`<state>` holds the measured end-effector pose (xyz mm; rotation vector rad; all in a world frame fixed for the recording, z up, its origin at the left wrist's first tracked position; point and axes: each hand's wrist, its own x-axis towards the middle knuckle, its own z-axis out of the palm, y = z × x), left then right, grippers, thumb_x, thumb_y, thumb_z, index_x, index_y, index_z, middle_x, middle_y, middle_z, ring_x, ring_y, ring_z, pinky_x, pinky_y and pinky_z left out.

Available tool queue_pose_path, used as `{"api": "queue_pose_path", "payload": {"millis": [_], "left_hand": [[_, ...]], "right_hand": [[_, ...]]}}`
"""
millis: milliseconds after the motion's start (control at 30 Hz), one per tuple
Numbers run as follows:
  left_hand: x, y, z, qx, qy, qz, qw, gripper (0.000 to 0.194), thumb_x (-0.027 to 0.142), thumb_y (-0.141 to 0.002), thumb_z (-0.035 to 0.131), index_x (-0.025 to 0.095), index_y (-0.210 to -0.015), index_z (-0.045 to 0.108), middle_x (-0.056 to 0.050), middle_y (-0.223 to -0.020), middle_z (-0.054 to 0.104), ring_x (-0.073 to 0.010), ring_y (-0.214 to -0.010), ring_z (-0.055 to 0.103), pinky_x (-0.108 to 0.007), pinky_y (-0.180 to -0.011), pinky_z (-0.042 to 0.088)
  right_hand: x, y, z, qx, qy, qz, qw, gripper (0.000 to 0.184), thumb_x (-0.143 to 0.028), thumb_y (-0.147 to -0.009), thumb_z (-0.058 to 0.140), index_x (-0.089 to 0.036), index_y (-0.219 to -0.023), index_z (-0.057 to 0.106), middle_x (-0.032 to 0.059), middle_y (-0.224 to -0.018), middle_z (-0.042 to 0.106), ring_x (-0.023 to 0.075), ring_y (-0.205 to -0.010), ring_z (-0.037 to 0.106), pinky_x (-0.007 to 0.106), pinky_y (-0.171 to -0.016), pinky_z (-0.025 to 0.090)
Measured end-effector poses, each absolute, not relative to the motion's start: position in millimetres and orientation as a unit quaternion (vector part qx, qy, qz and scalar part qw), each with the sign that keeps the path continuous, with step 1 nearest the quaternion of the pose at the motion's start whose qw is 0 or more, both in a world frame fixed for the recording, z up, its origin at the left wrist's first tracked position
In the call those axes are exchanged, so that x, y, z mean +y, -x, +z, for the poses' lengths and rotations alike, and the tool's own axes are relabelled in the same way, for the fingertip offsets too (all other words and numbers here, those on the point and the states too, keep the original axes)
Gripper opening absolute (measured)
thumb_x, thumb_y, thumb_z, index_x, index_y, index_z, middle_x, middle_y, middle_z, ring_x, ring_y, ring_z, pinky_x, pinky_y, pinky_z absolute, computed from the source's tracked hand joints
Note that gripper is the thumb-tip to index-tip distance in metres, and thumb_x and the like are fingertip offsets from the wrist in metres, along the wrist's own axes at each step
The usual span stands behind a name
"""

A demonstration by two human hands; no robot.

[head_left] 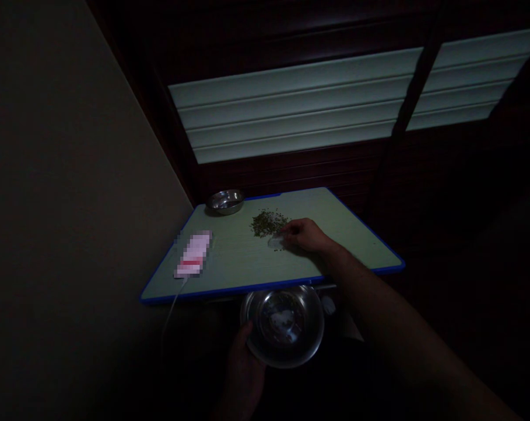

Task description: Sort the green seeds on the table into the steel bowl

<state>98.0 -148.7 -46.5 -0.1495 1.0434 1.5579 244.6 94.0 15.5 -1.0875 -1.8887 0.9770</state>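
Observation:
My right hand (307,235) is over the table, its fingers closed on a clear, see-through piece (275,240) whose kind I cannot make out in the dim light. This piece touches the tabletop at the near edge of a spread pile of small greenish-brown grains (265,224). A few loose grains lie close to the fingers. Below the table's front edge, my left hand (246,371) grips the left side of a shiny metal bowl (312,318), thumb over the rim and the other fingers hidden beneath. The bowl's opening faces up, and light reflects from its bottom.
The pale green table (234,263) has a blue edge. A smaller metal bowl (225,203) stands at its far left corner. A blurred-out phone (193,254) lies at left, its white cable (174,304) hanging over the front edge. Dark slatted panels (291,99) rise behind.

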Motion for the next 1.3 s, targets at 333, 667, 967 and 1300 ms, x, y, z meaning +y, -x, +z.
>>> {"api": "queue_pose_path", "payload": {"millis": [333,667,967,1300], "left_hand": [[-148,-97,-48,0.438,0.06,0.676,0.59,0.022,0.016,-0.086,0.055,0.018,-0.096,0.075,-0.006,-0.079,0.079,-0.0213,-0.084,0.075,-0.039,-0.093,0.055],[-149,-100,-47,0.424,0.046,0.682,0.594,0.021,0.017,-0.083,0.059,0.012,-0.097,0.074,-0.008,-0.083,0.079,-0.0226,-0.085,0.074,-0.038,-0.088,0.057],[-150,-102,-47,0.425,0.039,0.671,0.606,0.018,0.017,-0.084,0.057,0.012,-0.09,0.074,-0.009,-0.083,0.08,-0.021,-0.08,0.073,-0.035,-0.08,0.058],[-147,-103,-49,0.421,0.04,0.667,0.613,0.019,0.017,-0.084,0.057,0.011,-0.091,0.074,-0.008,-0.081,0.079,-0.0209,-0.08,0.073,-0.036,-0.084,0.057]], "right_hand": [[79,-242,25,-0.717,0.42,0.474,0.293,0.031,-0.017,-0.061,0.078,-0.012,-0.091,0.078,-0.0002,-0.062,0.066,0.008,-0.049,0.05,0.021,-0.049,0.04],[68,-241,28,-0.735,0.356,0.532,0.225,0.035,-0.023,-0.058,0.084,-0.01,-0.09,0.076,-0.0022,-0.056,0.063,0.0078,-0.046,0.051,0.021,-0.045,0.038],[62,-237,27,-0.752,0.307,0.557,0.176,0.037,-0.029,-0.059,0.086,-0.01,-0.087,0.072,-0.0043,-0.053,0.061,0.0071,-0.041,0.05,0.021,-0.041,0.038],[55,-236,30,-0.762,0.277,0.571,0.129,0.034,-0.029,-0.061,0.085,-0.012,-0.087,0.071,-0.0037,-0.055,0.063,0.0069,-0.041,0.052,0.019,-0.042,0.037]]}}
